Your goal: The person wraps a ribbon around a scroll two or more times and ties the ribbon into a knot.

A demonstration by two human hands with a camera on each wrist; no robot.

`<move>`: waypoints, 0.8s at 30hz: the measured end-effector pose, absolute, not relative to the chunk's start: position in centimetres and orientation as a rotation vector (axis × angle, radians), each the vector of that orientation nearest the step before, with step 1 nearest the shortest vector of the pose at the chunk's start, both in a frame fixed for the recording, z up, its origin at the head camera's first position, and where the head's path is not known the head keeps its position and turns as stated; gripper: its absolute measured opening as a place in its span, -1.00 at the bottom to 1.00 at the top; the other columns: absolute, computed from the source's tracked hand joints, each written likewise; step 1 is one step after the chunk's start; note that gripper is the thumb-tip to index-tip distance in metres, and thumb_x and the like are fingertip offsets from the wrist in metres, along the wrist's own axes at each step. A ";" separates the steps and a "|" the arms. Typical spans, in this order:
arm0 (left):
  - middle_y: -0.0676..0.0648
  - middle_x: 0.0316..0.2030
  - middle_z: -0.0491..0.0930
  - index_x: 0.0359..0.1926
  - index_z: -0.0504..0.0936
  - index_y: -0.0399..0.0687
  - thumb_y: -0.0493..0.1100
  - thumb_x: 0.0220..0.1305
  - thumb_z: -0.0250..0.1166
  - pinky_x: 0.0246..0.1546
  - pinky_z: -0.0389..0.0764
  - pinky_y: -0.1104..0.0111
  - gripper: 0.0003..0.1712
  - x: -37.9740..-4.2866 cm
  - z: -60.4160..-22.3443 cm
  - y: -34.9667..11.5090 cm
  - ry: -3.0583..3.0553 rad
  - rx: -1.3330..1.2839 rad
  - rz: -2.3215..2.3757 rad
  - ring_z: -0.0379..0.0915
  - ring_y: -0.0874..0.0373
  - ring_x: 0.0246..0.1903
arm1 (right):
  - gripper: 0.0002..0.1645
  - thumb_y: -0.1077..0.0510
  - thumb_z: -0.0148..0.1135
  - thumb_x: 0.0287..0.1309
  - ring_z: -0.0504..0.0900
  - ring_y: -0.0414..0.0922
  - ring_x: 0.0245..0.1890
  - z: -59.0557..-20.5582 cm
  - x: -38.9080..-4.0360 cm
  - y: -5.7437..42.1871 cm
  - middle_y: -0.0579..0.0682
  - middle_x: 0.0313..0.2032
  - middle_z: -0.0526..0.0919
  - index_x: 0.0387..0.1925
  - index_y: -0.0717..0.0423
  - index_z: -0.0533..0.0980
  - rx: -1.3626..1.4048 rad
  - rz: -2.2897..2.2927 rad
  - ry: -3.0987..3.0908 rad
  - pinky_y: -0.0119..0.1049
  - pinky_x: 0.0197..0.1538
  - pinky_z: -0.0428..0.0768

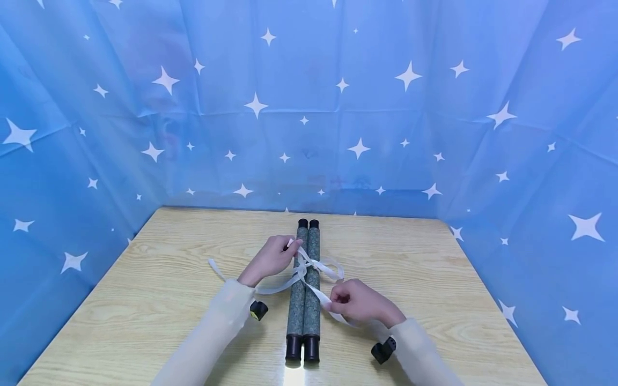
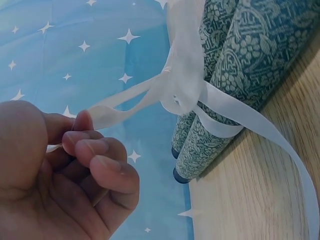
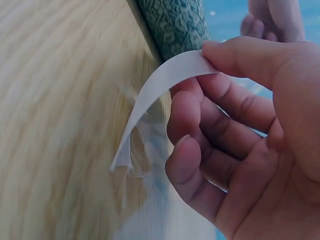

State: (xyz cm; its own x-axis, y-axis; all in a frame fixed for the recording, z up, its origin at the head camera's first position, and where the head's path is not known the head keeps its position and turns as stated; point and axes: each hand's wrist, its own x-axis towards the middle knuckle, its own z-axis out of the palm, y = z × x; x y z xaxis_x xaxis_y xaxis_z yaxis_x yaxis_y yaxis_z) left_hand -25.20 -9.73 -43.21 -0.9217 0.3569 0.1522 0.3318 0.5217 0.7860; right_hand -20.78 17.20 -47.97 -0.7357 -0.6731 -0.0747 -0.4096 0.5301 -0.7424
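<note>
A scroll rolled from both ends lies lengthwise on the table, its two green patterned rolls [image 1: 312, 316] side by side with dark end knobs. A white ribbon [image 2: 185, 65] crosses over the rolls and gathers in a knot with loops near their middle. My left hand [image 1: 273, 259], over the left roll's far half, pinches a doubled length of the ribbon between thumb and index finger, pulled taut from the knot. To the right of the rolls, my right hand [image 1: 358, 302] pinches another length of ribbon [image 3: 172, 75], whose frayed end hangs below the fingers.
The pale wood-grain table [image 1: 193, 311] spreads on both sides of the scroll. A ribbon end [image 1: 215, 268] sticks out left of the left wrist. Blue curtains with white stars [image 1: 309, 107] surround the table's back and sides. Each wrist carries a small black camera [image 1: 383, 350].
</note>
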 end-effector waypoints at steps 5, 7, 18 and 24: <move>0.07 -0.74 0.26 -0.48 0.56 -0.07 -0.07 0.65 -0.01 -0.64 0.23 0.40 -0.52 -25.1 -43.3 -10.2 2.706 0.613 1.394 0.02 0.25 -0.77 | -0.80 -0.01 0.28 0.40 0.37 -0.36 -0.61 -48.0 -20.6 18.6 -0.20 -0.57 0.55 -0.35 -0.04 0.64 -0.804 -1.094 2.376 -0.43 -0.45 0.42; 0.07 -0.74 0.26 -0.50 0.55 -0.04 -0.07 0.65 0.00 -0.63 0.25 0.39 -0.52 -25.1 -43.3 -10.3 2.707 0.620 1.393 0.02 0.26 -0.77 | -0.79 -0.01 0.25 0.42 0.36 -0.36 -0.60 -47.9 -20.5 19.2 -0.21 -0.56 0.53 -0.33 -0.04 0.63 -0.777 -1.099 2.376 -0.43 -0.44 0.41; 0.10 -0.75 0.21 -0.49 0.54 -0.04 -0.06 0.65 0.00 -0.62 0.27 0.40 -0.53 -25.2 -43.5 -10.9 2.700 0.635 1.392 0.02 0.28 -0.77 | -0.81 0.01 0.23 0.44 0.31 -0.36 -0.61 -47.8 -20.1 22.9 -0.19 -0.56 0.47 -0.27 -0.01 0.64 -0.692 -1.116 2.378 -0.45 -0.49 0.34; 0.09 -0.74 0.22 -0.47 0.56 -0.05 -0.08 0.64 0.01 -0.61 0.28 0.38 -0.55 -25.3 -43.8 -11.2 2.709 0.621 1.394 0.03 0.26 -0.76 | -0.79 0.00 0.21 0.45 0.31 -0.37 -0.61 -47.7 -19.6 24.9 -0.21 -0.55 0.49 -0.24 0.01 0.65 -0.690 -1.095 2.349 -0.44 -0.46 0.37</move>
